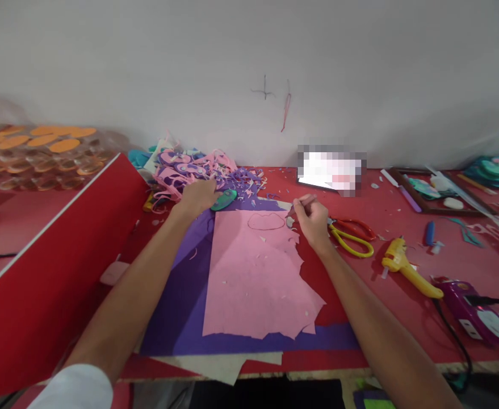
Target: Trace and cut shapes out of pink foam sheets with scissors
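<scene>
Right hand (313,220) at upper right edge of the pink sheet (253,272); fingers drawn together in a pinch on a slim implement (292,208), its tip angled down and left; exact type too small to tell; left hand (198,197) at the sheet's upper left, palm down, fingertips at a green oval piece (225,200); whether they grip it or only rest on it, cannot tell; pink sheet lies flat between the forearms, right side and lower edge ragged, small scraps on it; a closed cloud-like outline (266,221) is drawn near its top; purple sheet (185,318) lies beneath; beyond left hand, a heap of pink and purple offcuts (189,167) against the wall; right of right hand, red and yellow looped handles (361,255); then a yellow glue gun (411,272) and a purple box (473,312) with a cable; behind, a lit screen (328,170), partly pixelated; far left, a red panel (62,272) stands tilted on the red table (396,199).
</scene>
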`<control>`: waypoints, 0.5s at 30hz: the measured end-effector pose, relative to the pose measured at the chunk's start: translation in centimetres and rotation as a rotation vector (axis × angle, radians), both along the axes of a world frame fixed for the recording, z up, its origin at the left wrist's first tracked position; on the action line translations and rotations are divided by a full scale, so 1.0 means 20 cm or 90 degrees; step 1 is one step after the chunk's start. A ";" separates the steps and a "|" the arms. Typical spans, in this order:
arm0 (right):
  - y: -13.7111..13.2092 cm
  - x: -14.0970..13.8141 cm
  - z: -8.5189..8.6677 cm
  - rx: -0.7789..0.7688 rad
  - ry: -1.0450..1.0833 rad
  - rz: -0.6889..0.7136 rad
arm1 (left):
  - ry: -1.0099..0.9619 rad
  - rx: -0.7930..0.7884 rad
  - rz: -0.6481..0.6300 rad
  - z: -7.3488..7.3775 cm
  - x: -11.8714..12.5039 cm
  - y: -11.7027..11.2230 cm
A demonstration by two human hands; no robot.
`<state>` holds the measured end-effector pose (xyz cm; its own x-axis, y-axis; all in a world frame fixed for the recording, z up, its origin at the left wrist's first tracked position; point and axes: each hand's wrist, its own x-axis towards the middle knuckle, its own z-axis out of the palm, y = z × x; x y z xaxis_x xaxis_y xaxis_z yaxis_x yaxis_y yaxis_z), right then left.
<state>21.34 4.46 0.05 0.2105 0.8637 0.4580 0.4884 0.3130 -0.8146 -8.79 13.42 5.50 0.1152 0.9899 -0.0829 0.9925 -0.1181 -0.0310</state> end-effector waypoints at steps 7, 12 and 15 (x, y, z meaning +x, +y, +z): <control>0.00 -0.01 -0.01 0.009 0.003 0.018 | -0.054 0.055 -0.001 -0.03 -0.01 0.03; -0.01 -0.01 0.01 0.031 -0.050 -0.007 | -0.087 0.053 -0.017 -0.07 -0.05 0.07; -0.04 -0.01 0.05 0.016 -0.091 0.036 | -0.056 0.045 -0.021 -0.08 -0.06 0.08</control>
<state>21.08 3.60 0.98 0.0925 0.8600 0.5019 0.5804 0.3630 -0.7290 -9.91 14.96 3.81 0.1512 0.9885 -0.0008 0.9875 -0.1510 0.0460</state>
